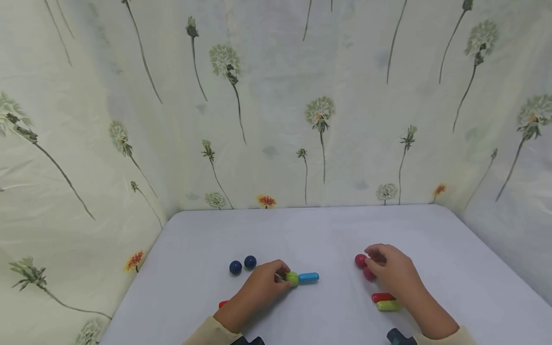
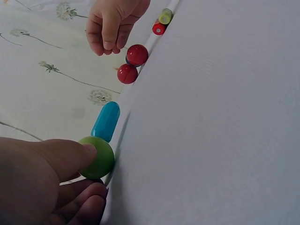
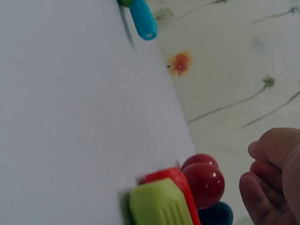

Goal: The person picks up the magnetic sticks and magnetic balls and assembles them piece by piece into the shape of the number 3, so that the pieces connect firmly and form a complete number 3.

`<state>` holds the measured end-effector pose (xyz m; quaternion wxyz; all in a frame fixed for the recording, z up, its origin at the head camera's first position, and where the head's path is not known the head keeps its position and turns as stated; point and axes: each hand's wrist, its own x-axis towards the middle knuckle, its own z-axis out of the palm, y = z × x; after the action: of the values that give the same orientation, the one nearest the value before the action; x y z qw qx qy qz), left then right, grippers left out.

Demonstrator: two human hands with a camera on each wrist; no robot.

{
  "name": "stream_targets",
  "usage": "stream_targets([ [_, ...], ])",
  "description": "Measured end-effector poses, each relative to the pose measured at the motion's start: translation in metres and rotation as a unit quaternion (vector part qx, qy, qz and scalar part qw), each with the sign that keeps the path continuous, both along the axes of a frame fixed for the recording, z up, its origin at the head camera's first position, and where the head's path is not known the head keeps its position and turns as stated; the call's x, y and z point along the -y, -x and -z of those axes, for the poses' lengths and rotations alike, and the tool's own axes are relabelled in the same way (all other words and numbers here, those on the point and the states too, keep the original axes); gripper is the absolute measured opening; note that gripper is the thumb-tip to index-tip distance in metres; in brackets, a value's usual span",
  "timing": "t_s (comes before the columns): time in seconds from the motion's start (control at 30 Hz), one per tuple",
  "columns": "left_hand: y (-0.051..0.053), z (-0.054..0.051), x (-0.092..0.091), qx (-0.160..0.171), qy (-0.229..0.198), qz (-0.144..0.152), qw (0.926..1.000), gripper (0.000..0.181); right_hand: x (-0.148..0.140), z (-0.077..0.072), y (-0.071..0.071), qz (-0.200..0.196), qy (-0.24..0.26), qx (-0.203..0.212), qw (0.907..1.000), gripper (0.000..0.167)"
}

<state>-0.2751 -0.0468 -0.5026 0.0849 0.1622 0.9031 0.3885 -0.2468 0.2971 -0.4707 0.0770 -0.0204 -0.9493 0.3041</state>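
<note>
In the head view, at lower centre: one green ball (image 1: 292,279) with a thin seam, pinched between thumb and fingers of the left hand (image 1: 264,282). Just beside it, to the right, one light blue stick (image 1: 308,278), smooth, with rounded edges. Farther left, two glossy dark blue balls (image 1: 235,267); lower, partly covered by the left forearm, one red piece (image 1: 222,304). At lower right, two red balls (image 1: 360,260) near the right hand (image 1: 393,268), with fingers loosely bent and holding nothing. Below them, side by side, one red stick (image 1: 382,297) and one yellow-green stick (image 1: 388,305). Under all, a white bench (image 1: 327,235); behind, a pale wrinkled sheet (image 1: 276,96) printed with dandelions.

In the left wrist view, at lower left: thumb upon the green ball, other fingers bent below.

In the right wrist view, at bottom: parallel grooves on the yellow-green stick, shiny surface on both red balls, and a dark blue round thing (image 3: 217,214), cut by the frame. At right edge, the right hand, apart from the balls.
</note>
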Motion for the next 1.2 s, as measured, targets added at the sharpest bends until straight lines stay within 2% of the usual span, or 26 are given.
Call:
stream_targets([
  [0.1,0.0,-0.001,-0.001,0.004,-0.005,0.001,1.0,0.021,-0.015,0.001,0.003,0.014,-0.012,-0.007,0.9998,0.033],
  [0.2,0.0,-0.002,0.0,0.001,-0.009,-0.002,1.0,0.022,-0.025,0.003,0.006,0.029,-0.01,0.004,0.9995,0.038],
  [0.37,-0.003,0.002,0.007,-0.005,-0.018,0.003,0.9998,0.023,-0.036,0.013,0.007,0.051,0.015,0.052,0.9972,0.053],
  [0.47,-0.002,0.004,0.006,-0.007,-0.025,0.009,0.9996,0.024,-0.043,0.018,0.007,0.055,0.035,0.071,0.9954,0.062],
  [0.67,-0.001,0.007,0.003,-0.015,-0.031,0.014,0.9993,0.022,-0.049,0.024,0.008,0.042,0.056,0.082,0.9941,0.071],
  [0.83,-0.001,0.005,0.0,-0.013,-0.031,0.016,0.9993,0.023,-0.05,0.024,0.007,0.036,0.053,0.085,0.9943,0.068],
  [0.97,-0.002,0.006,0.001,-0.009,-0.02,0.006,0.9997,0.023,-0.048,0.025,0.007,0.033,0.054,0.087,0.9942,0.064],
  [1.2,-0.001,0.005,0.003,-0.004,-0.023,0.008,0.9997,0.025,-0.046,0.031,0.008,0.03,0.033,0.08,0.9958,0.056],
])
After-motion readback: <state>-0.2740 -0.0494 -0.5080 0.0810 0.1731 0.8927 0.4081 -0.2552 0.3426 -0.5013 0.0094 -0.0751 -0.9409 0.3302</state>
